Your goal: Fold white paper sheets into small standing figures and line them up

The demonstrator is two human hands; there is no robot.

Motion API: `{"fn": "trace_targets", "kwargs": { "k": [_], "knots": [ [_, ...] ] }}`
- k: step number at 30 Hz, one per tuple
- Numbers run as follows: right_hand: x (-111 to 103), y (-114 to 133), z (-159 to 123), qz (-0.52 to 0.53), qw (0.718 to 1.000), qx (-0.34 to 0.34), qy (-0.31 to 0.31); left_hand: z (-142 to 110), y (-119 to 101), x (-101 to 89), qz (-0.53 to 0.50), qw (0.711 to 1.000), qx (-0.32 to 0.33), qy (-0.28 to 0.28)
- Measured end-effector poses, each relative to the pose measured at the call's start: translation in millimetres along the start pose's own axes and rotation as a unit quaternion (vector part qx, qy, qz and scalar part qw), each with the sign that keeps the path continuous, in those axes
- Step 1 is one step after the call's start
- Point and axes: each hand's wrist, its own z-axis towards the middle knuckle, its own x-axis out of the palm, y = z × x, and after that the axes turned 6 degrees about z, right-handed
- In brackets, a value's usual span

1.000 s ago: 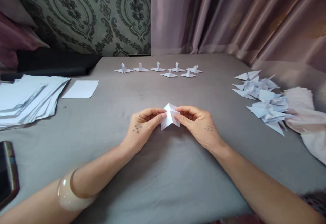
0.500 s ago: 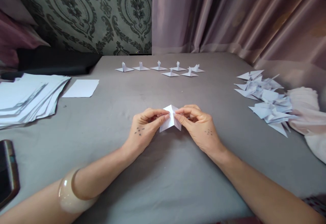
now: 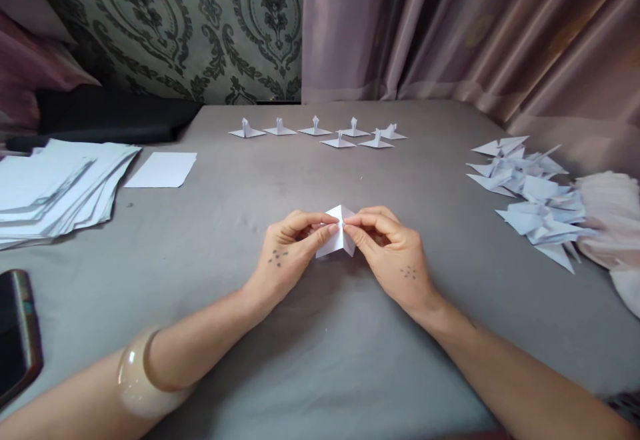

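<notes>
The person's left hand (image 3: 284,253) and right hand (image 3: 397,253) meet at the middle of the grey cloth-covered table (image 3: 240,187). Between them is a small white folded paper (image 3: 342,243), which has a crease running down its middle and its two sides bent like a small open book. The left hand is closed in a pinch, and its thumb and index finger grip the left side of this paper. The right hand pinches the right side in the same way, so the fingertips of both hands are near to each other at the crease. Small dark dots are visible on the back of each hand, and a pale glossy bangle (image 3: 145,380) is around the left forearm.

Beyond the hands, seven small white folded paper figures (image 3: 316,129) stand on the table, five in a back row and two in front of it. At the right there is a loose heap of white pointed folded papers (image 3: 537,210), just beside a pale pinkish crumpled cloth (image 3: 607,220). At the left lies an uneven stack of white paper sheets (image 3: 60,187), and near it one white, nearly square sheet (image 3: 163,170). A dark phone (image 3: 17,333) lies closer to the person, partly outside the view.
</notes>
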Motion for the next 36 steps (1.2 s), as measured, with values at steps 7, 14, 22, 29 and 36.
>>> {"fn": "trace_targets", "kwargs": {
  "k": [7,14,22,29,36],
  "knots": [
    [5.7,2.0,-3.4,-0.029,0.999,-0.027,-0.006,-0.8,-0.6,2.4,0.009,1.0,0.017,-0.007],
    [6.4,2.8,-3.8,-0.07,0.996,-0.062,-0.002,-1.2,-3.3,1.5,0.071,0.994,0.078,-0.021],
    [4.5,-0.9,-2.8,-0.09,0.993,-0.08,0.019,1.7,-1.3,1.4,0.106,0.985,0.136,-0.002],
    [2.6,1.9,-1.3,-0.09,0.992,-0.089,0.022,3.2,1.1,0.0,0.131,0.973,0.188,-0.006],
    [-0.1,4.3,-1.2,-0.1,0.988,-0.112,0.03,2.4,-0.6,-2.3,0.186,0.951,0.248,-0.007]
  ]
}}
